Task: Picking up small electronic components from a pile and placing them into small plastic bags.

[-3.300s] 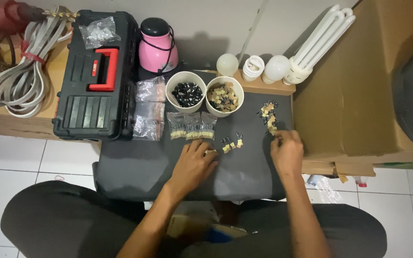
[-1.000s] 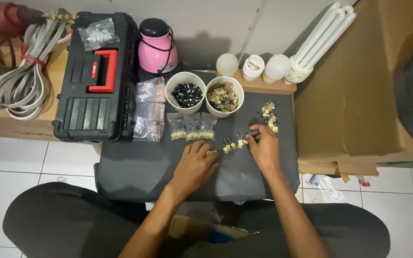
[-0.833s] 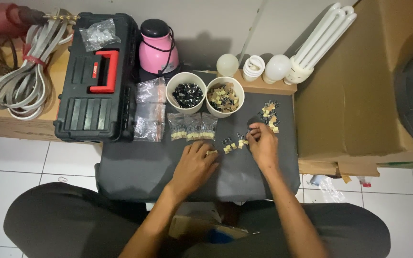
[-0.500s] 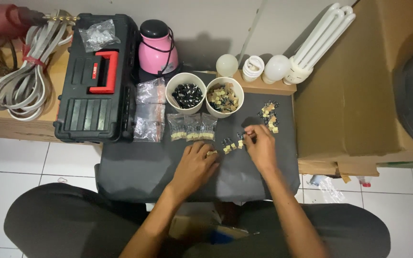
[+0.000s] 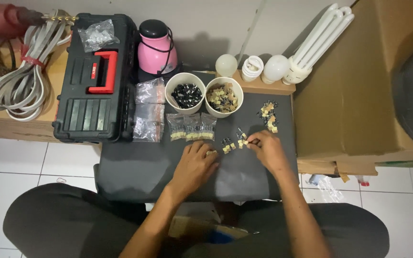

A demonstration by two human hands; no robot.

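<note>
Two hands are down on the dark worktop, both near its middle. The right hand has its fingers curled, the tips pinched together at a small tan-and-black part at the end of a short row of small parts; whether the part is lifted or only pressed against the worktop cannot be told. The left hand lies palm down with fingers loosely bent, its fingertips touching another small tan part at the near end of the same row; it does not seem to grip anything firmly. The row therefore lies between the two hands, just beyond the fingertips, on the side toward the worktop's far edge.

Judgement: parts are spread singly in a line so each can be picked off with the fingertips, left hand steadying.

Farther right, near the far right corner, sits a loose heap of similar parts. Along the far edge stand two white cups: one with black pieces, one with tan pieces, open tops within easy reach. Just in front of them lie three small clear bags of parts, and more clear bags toward the left edge.

Beyond the worktop: black toolbox with red handle, pink jar, coiled grey cable, light bulbs, cardboard box.
</note>
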